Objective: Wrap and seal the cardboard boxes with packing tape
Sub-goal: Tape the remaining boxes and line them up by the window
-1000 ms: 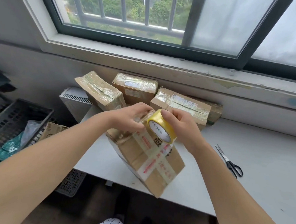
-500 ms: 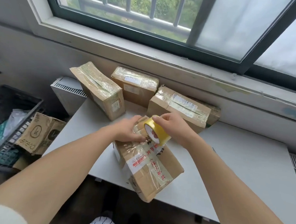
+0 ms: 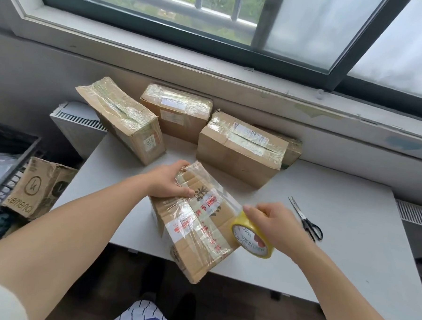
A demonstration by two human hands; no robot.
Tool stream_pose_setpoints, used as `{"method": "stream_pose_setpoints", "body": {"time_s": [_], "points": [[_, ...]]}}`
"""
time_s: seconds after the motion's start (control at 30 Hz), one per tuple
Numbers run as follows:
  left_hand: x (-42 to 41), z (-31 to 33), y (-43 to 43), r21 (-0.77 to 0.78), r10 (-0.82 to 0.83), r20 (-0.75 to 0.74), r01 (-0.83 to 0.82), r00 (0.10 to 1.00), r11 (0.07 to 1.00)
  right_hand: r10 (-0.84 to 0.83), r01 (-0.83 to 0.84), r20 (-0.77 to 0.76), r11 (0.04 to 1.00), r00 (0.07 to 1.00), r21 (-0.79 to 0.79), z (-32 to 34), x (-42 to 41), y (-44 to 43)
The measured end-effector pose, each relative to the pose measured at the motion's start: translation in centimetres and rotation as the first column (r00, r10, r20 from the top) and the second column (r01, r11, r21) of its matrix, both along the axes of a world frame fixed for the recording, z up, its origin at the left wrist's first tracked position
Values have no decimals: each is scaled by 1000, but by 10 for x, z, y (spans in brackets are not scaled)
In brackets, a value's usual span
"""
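One crinkled cardboard box (image 3: 196, 232) lies slantwise on the flat white table (image 3: 347, 240), overhanging its near edge, with glossy clear film across it; the left hand (image 3: 167, 182) clasps its far corner; the right hand (image 3: 275, 224) grips one yellow tape roll (image 3: 252, 238) at its right edge; four taped boxes (image 3: 240, 149) stand behind; one pair of scissors (image 3: 306, 220) lies to the right.
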State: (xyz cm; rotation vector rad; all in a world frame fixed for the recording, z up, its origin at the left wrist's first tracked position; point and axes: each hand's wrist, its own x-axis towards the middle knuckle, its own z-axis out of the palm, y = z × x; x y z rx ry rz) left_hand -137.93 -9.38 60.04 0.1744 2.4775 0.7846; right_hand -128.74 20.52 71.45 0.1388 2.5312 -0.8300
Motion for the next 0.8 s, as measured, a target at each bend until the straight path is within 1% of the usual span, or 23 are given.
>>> {"method": "stream_pose_setpoints", "body": {"time_s": [0.07, 0.13, 0.2, 0.33, 0.37, 0.5, 0.67, 0.8], "points": [[-1, 0, 1, 9, 1, 6, -1, 1000, 1000, -1, 1, -15, 1000, 1000, 1, 1, 4, -2], [-1, -1, 0, 17, 2, 9, -2, 1000, 1000, 36, -35, -26, 999, 999, 27, 4, 11, -7], [0, 0, 0, 26, -2, 7, 2, 1000, 1000, 57, -57, -2, 998, 998, 0, 6, 21, -7], [-1, 0, -1, 26, -1, 11, 1, 1000, 1000, 4, -4, 21, 1000, 1000, -30, 5, 34, 1], [-1, -1, -1, 25, -7, 14, 6, 1000, 1000, -2, 3, 31, 999, 1000, -32, 6, 35, 2], [-1, -3, -1, 25, -15, 6, 15, 1000, 1000, 66, -67, 108, 998, 992, 6, 15, 37, 7], [-2, -2, 3, 16, -21, 12, 21, 1000, 1000, 33, -27, 192, 999, 981, -36, 8, 51, 18], [-1, -1, 1, 3, -21, 22, 21, 1000, 1000, 41, -49, 178, 998, 983, 42, -17, 63, 13]]}}
